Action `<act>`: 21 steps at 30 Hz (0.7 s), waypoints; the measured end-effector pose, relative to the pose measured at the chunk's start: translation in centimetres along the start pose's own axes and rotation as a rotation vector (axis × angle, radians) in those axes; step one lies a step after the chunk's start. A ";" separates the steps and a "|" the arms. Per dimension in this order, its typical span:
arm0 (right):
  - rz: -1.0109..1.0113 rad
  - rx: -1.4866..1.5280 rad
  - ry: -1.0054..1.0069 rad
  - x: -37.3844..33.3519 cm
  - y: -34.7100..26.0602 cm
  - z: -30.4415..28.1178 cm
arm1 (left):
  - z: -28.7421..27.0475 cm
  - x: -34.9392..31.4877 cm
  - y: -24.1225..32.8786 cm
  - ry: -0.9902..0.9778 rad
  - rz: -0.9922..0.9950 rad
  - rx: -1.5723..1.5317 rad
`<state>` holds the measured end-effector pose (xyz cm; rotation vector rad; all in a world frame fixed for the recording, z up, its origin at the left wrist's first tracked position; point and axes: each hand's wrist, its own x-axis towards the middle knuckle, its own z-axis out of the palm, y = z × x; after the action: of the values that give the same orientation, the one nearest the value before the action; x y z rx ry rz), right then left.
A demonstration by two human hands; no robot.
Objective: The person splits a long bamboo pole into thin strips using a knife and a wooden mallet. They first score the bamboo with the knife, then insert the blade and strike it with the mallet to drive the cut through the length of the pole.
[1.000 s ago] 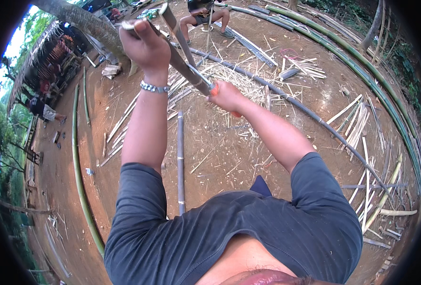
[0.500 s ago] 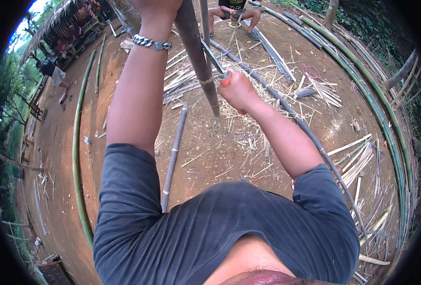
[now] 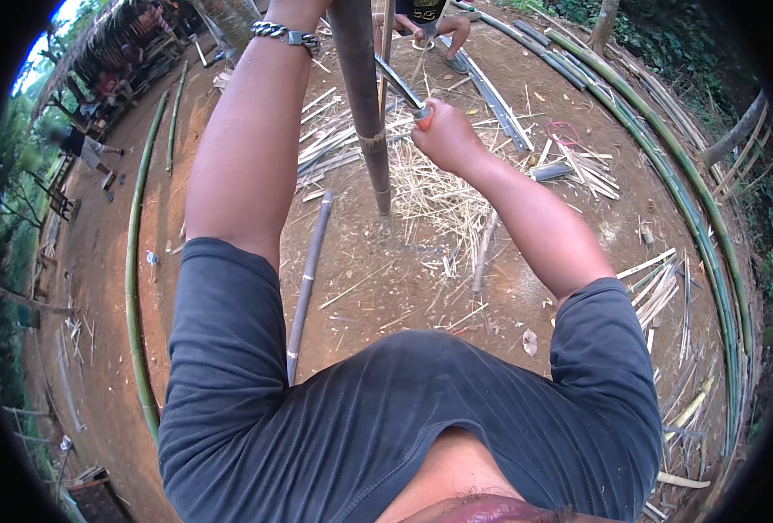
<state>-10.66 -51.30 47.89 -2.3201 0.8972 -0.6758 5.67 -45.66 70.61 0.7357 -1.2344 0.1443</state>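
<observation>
A dark bamboo pole stands nearly upright in front of me, its lower end on the ground. My left hand is beside the upper part of the pole; the top edge of the picture cuts off its fingers. Closed around the orange handle of a knife, my right hand is just right of the pole. The knife's long narrow blade slants up and left toward the pole; whether it touches cannot be made out. A thinner pole rises behind.
Split bamboo strips and shavings litter the dirt beyond my hands. A shorter dark bamboo length lies left of centre. Long green poles line the left and right. Another person squats at the far side.
My left hand has risen farther out of the picture. The right hand and knife have shifted slightly right, away from the pole. A long pole that lay diagonally behind my right forearm no longer shows.
</observation>
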 end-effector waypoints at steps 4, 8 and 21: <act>0.020 0.107 -0.054 0.3 -0.6 -0.2 | 0.0 0.5 -0.1 0.024 -0.028 -0.027; 0.105 0.158 -0.308 0.4 -2.6 -0.9 | -0.8 0.0 1.7 0.065 -0.040 0.059; 0.271 0.459 -0.314 -0.3 3.8 9.1 | 0.2 0.4 0.9 0.074 -0.125 0.126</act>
<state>-6.89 -50.68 38.82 -1.7903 0.7915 -0.3432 5.24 -45.22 71.36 0.9065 -1.1135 0.1462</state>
